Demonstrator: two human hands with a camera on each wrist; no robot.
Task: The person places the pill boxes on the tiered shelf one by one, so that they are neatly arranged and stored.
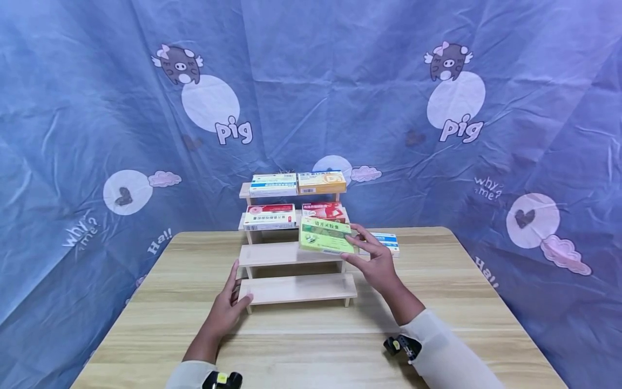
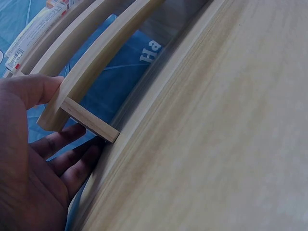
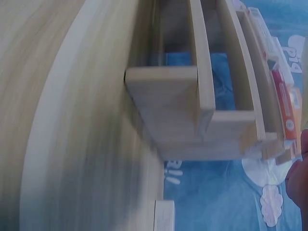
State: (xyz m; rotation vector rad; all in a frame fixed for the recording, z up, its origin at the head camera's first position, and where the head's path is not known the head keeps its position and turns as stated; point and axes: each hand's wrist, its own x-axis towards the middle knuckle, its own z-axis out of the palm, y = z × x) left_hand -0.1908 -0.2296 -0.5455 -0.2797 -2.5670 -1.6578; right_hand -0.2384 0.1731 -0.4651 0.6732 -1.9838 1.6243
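Note:
A four-step wooden display stand (image 1: 296,289) stands on the table. My left hand (image 1: 225,308) grips the left end of its lowest step; in the left wrist view the thumb (image 2: 43,89) lies on the step's end and the other fingers are beside and below it. My right hand (image 1: 376,265) pinches a green medicine box (image 1: 323,236) by its right end, held tilted over the right part of the second step from the bottom. In the right wrist view only a bit of the right hand (image 3: 298,185) shows at the edge.
Two medicine boxes, white-blue (image 1: 273,185) and orange-white (image 1: 322,182), lie on the top step. Below them sit a red-white box (image 1: 269,216) and a red box (image 1: 323,210), partly covered. Another white-blue box (image 1: 389,244) lies on the table (image 1: 427,270), behind the right hand.

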